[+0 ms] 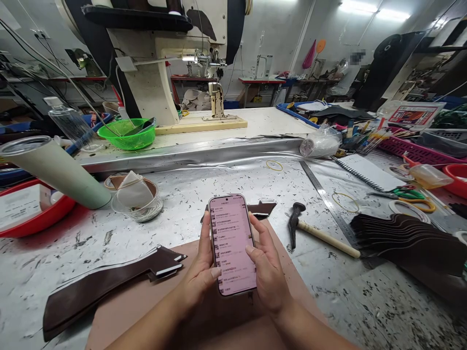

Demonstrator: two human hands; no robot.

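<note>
A smartphone (233,248) with a lit, pinkish list on its screen is held upright between my two hands above the bench. My left hand (202,272) grips its left edge, thumb near the lower screen. Round the right edge closes my right hand (270,272), its thumb lying over the screen. Beneath them is a brown board (120,316). Stacked dark brown leather pieces (109,284) lie to the left, partly on the board. Another dark piece (264,209) shows behind the phone, mostly hidden by it. A hammer (324,236) with a wooden handle rests to the right.
A steel ruler (328,201) and fanned brown leather pieces (404,248) lie at right, near scissors (408,194) and a notebook (368,170). A tumbler (62,170), a string coil (146,209) and a green basket (127,138) stand left. A sewing machine (142,73) rises behind.
</note>
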